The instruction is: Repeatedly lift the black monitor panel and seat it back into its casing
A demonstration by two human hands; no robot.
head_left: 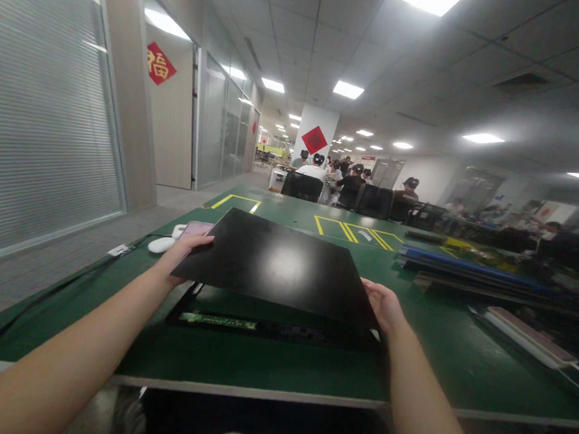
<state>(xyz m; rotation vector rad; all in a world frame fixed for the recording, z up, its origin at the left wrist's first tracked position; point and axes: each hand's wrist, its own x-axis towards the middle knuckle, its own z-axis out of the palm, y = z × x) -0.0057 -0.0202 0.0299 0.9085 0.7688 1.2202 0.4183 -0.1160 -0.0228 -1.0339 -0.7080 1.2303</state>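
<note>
A flat black panel (280,263) is tilted up over an opened black device (241,323) on the green table (448,363); a green circuit board shows inside the device at its near edge. My left hand (187,249) grips the panel's left corner. My right hand (385,305) grips its right near corner. Both hands are closed on the panel's edges, with the fingertips partly hidden under it.
A white mouse (161,244) and a pink phone (196,228) lie left of the panel, with a black cable (64,279) running off the table. Stacked flat panels (466,268) lie at the right. Several people sit at desks far behind.
</note>
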